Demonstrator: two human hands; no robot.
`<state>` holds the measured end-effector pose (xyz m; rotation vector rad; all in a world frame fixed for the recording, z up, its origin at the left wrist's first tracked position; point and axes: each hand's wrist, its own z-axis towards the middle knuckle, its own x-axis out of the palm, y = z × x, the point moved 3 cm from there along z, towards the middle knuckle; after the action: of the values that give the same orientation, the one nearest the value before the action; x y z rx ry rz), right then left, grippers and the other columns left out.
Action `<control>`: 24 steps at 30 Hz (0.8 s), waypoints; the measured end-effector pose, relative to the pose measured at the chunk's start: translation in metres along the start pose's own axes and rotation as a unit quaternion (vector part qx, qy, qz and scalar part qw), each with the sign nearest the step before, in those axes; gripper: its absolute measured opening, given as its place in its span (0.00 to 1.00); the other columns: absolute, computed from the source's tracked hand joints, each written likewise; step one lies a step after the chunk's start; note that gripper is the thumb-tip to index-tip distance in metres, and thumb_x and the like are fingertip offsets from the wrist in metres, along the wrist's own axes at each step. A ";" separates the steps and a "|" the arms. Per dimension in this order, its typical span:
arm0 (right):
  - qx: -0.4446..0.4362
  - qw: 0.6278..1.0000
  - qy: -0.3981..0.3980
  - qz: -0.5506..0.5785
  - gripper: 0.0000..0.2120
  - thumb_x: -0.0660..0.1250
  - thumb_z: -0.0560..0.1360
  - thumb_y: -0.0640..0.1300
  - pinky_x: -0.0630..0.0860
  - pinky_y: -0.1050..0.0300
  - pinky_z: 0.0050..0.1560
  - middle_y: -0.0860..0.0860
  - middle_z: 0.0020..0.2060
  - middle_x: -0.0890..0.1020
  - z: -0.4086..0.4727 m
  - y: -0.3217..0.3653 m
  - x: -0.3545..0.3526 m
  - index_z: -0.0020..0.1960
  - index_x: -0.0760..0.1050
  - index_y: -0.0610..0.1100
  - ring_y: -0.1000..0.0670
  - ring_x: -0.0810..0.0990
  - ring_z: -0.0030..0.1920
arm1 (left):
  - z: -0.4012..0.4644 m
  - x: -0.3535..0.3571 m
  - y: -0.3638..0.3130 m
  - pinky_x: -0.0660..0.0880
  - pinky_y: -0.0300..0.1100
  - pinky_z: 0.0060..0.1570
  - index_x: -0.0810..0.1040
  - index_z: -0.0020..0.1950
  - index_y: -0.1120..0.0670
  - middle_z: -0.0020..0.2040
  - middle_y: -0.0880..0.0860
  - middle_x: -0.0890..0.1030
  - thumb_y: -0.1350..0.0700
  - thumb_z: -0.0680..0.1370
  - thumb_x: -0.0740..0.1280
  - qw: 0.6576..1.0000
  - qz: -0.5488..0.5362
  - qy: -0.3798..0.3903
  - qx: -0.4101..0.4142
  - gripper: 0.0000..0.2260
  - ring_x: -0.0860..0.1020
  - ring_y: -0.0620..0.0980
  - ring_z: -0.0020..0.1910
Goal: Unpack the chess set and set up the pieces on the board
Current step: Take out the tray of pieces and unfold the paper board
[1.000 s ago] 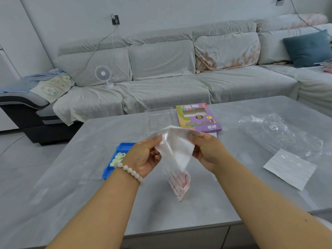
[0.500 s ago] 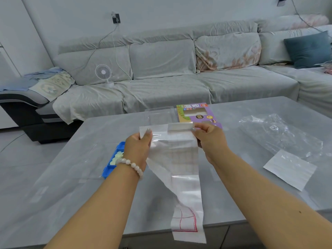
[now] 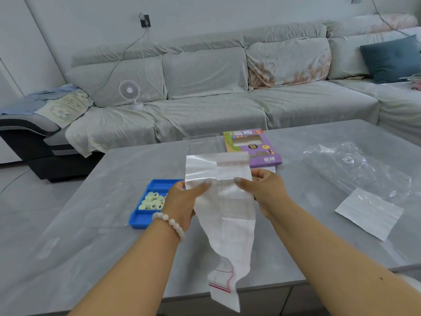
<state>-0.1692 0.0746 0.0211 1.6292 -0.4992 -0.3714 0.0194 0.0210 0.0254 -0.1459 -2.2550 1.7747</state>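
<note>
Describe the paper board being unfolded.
The board is thin white paper with faint red grid lines, half inside a clear sleeve. It hangs creased and twisted over the table edge, bottom corner curled. The left hand and right hand pinch its upper part.

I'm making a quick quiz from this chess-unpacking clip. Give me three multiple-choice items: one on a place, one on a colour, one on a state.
1. Where does the purple game box lie?
A. on the table, beyond the hands
B. on the sofa
C. on the floor

2. What colour is the tray holding the chess pieces?
A. red
B. blue
C. black

3. How is the paper board sheet right now?
A. flat on the table
B. inside the box
C. held up, partly unfolded, by the left hand and right hand

Answers: 1 A, it rests on the grey tabletop; 2 B, its rim is bright blue; 3 C, both hands pinch its top and its lower end hangs.
</note>
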 end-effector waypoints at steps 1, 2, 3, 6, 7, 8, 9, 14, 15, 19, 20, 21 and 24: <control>0.003 1.000 0.005 0.007 0.16 0.79 0.63 0.39 0.72 0.66 0.29 0.46 0.36 0.83 0.001 0.000 0.000 0.49 0.79 0.39 0.54 0.80 0.31 | -0.001 -0.001 0.005 0.80 0.50 0.48 0.79 0.54 0.60 0.46 0.57 0.84 0.59 0.70 0.74 1.000 0.021 -0.005 -0.004 0.14 0.83 0.56 0.45; 0.004 1.000 0.010 0.012 0.14 0.77 0.65 0.37 0.71 0.68 0.27 0.47 0.35 0.82 0.000 0.000 0.000 0.49 0.79 0.39 0.56 0.79 0.29 | 0.000 -0.004 0.010 0.79 0.52 0.50 0.80 0.52 0.61 0.45 0.58 0.84 0.60 0.71 0.73 0.999 0.042 -0.018 -0.007 0.12 0.83 0.57 0.45; 0.008 1.000 0.014 0.017 0.14 0.76 0.66 0.36 0.72 0.67 0.28 0.47 0.34 0.81 0.001 0.000 -0.001 0.50 0.79 0.38 0.56 0.78 0.28 | 0.000 -0.005 0.012 0.79 0.54 0.50 0.81 0.50 0.61 0.44 0.58 0.84 0.60 0.71 0.73 0.998 0.056 -0.034 -0.004 0.09 0.83 0.58 0.45; 0.025 0.999 0.020 0.030 0.14 0.73 0.69 0.32 0.79 0.56 0.40 0.43 0.41 0.83 0.004 -0.002 -0.005 0.53 0.78 0.36 0.48 0.80 0.36 | 0.004 -0.008 0.010 0.80 0.51 0.49 0.81 0.47 0.61 0.40 0.57 0.84 0.60 0.73 0.71 0.997 0.059 -0.041 0.002 0.06 0.83 0.56 0.42; 0.031 0.999 0.025 0.038 0.12 0.71 0.70 0.31 0.80 0.57 0.39 0.42 0.43 0.83 0.005 -0.003 -0.006 0.54 0.78 0.37 0.48 0.81 0.36 | 0.006 -0.009 0.008 0.80 0.51 0.48 0.81 0.47 0.61 0.41 0.57 0.84 0.59 0.74 0.71 0.997 0.061 -0.035 0.001 0.06 0.82 0.56 0.42; 0.035 0.998 0.028 0.038 0.11 0.69 0.72 0.31 0.81 0.58 0.37 0.42 0.44 0.83 0.006 -0.003 -0.007 0.54 0.78 0.37 0.49 0.81 0.36 | 0.008 -0.010 0.008 0.79 0.52 0.49 0.80 0.47 0.62 0.41 0.57 0.84 0.57 0.75 0.70 0.997 0.067 -0.032 0.001 0.08 0.82 0.56 0.42; 0.039 0.998 0.027 0.030 0.10 0.68 0.73 0.31 0.81 0.58 0.38 0.42 0.45 0.82 0.007 -0.004 -0.008 0.54 0.77 0.37 0.49 0.81 0.37 | 0.009 -0.011 0.008 0.78 0.55 0.51 0.79 0.46 0.64 0.41 0.58 0.82 0.55 0.74 0.70 0.997 0.075 -0.033 0.002 0.12 0.81 0.56 0.42; 0.040 0.999 0.016 -0.012 0.03 0.66 0.76 0.36 0.81 0.60 0.34 0.42 0.40 0.81 0.013 -0.001 -0.014 0.47 0.77 0.36 0.48 0.79 0.35 | 0.018 -0.021 0.017 0.76 0.58 0.55 0.80 0.44 0.59 0.42 0.59 0.81 0.46 0.73 0.69 0.994 0.093 -0.065 0.001 0.15 0.80 0.60 0.46; 0.041 0.999 0.004 -0.016 0.03 0.66 0.76 0.36 0.80 0.61 0.31 0.43 0.38 0.80 0.015 -0.001 -0.018 0.43 0.77 0.37 0.48 0.79 0.34 | 0.019 -0.025 0.018 0.76 0.59 0.55 0.79 0.44 0.60 0.41 0.59 0.80 0.42 0.72 0.69 0.993 0.101 -0.069 -0.002 0.19 0.79 0.60 0.46; 0.040 0.997 -0.036 -0.049 0.07 0.67 0.75 0.36 0.77 0.62 0.28 0.44 0.34 0.79 0.021 -0.002 -0.034 0.39 0.75 0.40 0.49 0.77 0.31 | 0.030 -0.039 0.020 0.75 0.60 0.55 0.79 0.48 0.60 0.41 0.59 0.80 0.39 0.70 0.65 0.984 0.141 -0.107 -0.006 0.23 0.78 0.60 0.44; 0.031 0.995 -0.048 -0.077 0.07 0.67 0.76 0.37 0.75 0.61 0.28 0.45 0.33 0.79 0.023 -0.001 -0.037 0.39 0.75 0.41 0.49 0.76 0.30 | 0.032 -0.041 0.017 0.75 0.59 0.56 0.79 0.51 0.60 0.42 0.58 0.79 0.42 0.74 0.64 0.980 0.156 -0.124 -0.001 0.21 0.78 0.59 0.44; 0.018 0.991 -0.065 -0.116 0.08 0.67 0.75 0.39 0.73 0.60 0.29 0.46 0.32 0.78 0.025 0.000 -0.041 0.38 0.75 0.42 0.50 0.74 0.30 | 0.034 -0.042 0.014 0.75 0.57 0.56 0.78 0.53 0.60 0.42 0.56 0.79 0.44 0.77 0.62 0.975 0.179 -0.132 -0.003 0.20 0.77 0.57 0.43; -0.021 0.977 -0.107 -0.185 0.12 0.66 0.75 0.41 0.66 0.60 0.31 0.48 0.30 0.75 0.031 0.008 -0.050 0.33 0.72 0.47 0.49 0.69 0.28 | 0.039 -0.046 0.001 0.73 0.47 0.40 0.77 0.56 0.57 0.37 0.53 0.74 0.44 0.79 0.57 0.959 0.260 -0.108 -0.022 0.19 0.71 0.51 0.33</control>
<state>-0.2287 0.0737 0.0230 1.6477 -0.3416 -0.8369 0.0532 -0.0263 0.0093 -0.6379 -2.5841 2.0731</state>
